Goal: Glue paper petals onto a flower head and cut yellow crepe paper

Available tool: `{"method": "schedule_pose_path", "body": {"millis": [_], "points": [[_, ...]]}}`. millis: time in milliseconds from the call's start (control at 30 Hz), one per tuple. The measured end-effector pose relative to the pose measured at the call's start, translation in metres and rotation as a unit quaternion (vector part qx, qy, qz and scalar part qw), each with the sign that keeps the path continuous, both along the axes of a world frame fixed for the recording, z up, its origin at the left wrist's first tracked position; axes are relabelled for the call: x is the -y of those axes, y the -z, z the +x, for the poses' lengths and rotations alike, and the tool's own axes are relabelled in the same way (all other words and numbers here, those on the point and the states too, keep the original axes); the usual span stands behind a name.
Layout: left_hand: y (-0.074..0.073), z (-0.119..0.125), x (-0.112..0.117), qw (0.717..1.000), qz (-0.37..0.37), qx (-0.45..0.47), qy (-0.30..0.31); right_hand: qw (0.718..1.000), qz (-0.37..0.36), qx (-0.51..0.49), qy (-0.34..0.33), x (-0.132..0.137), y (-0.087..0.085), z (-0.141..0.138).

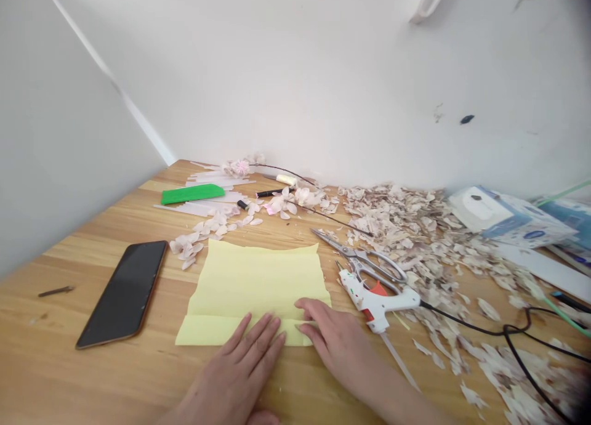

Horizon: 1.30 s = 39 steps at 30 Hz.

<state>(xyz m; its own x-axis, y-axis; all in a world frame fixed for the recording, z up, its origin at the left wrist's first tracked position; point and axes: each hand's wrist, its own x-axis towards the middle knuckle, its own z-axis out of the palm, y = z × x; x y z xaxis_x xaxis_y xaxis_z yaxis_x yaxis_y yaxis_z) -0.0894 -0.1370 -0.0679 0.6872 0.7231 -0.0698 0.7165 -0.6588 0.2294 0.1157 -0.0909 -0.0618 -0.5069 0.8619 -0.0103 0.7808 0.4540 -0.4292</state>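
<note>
A pale yellow sheet of creased paper point(256, 283) lies on the wooden table point(55, 357), its near edge folded over. My left hand point(240, 369) rests flat on that folded edge with the fingers stretched out. My right hand point(335, 342) presses the fold at the sheet's near right corner, fingers extended and lying flat. Neither hand grips anything.
A black phone point(124, 292) lies left of the sheet. Scissors point(364, 259) and a white glue gun point(378, 299) with a black cable point(512, 342) lie to the right. Paper scraps point(429, 240) cover the right side. Pink petals point(207, 231), a green strip point(192, 194) and white sticks lie behind. Boxes point(508, 218) stand far right.
</note>
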Motion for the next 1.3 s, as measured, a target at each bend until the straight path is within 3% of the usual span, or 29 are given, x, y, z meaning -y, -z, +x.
{"method": "schedule_pose_path", "body": {"millis": [433,667,767,867,1000,1133,1300], "points": [[0.005,0.0,-0.003,1.0,-0.013,-0.011,0.013,0.998,0.052,0.038,-0.02,0.004,0.002,-0.002],[0.007,-0.001,-0.003,1.0,-0.021,-0.016,0.017,0.964,0.249,0.079,-0.046,0.012,0.008,-0.004],[0.011,-0.003,-0.002,1.0,0.006,-0.002,0.024,0.946,0.297,0.083,-0.102,0.026,0.014,-0.007],[0.018,-0.004,-0.002,0.998,0.042,-0.003,0.04,0.939,0.294,0.082,-0.159,0.038,0.029,-0.01],[0.027,-0.005,-0.002,0.997,0.068,-0.012,0.042,0.942,0.28,0.089,-0.165,0.043,0.048,-0.01],[0.028,-0.005,0.001,0.998,0.061,-0.008,0.021,0.932,0.298,0.129,-0.161,0.042,0.047,-0.003],[0.016,-0.009,0.006,0.997,0.07,-0.015,-0.025,0.931,0.297,0.156,-0.143,0.045,0.042,0.006]]}}
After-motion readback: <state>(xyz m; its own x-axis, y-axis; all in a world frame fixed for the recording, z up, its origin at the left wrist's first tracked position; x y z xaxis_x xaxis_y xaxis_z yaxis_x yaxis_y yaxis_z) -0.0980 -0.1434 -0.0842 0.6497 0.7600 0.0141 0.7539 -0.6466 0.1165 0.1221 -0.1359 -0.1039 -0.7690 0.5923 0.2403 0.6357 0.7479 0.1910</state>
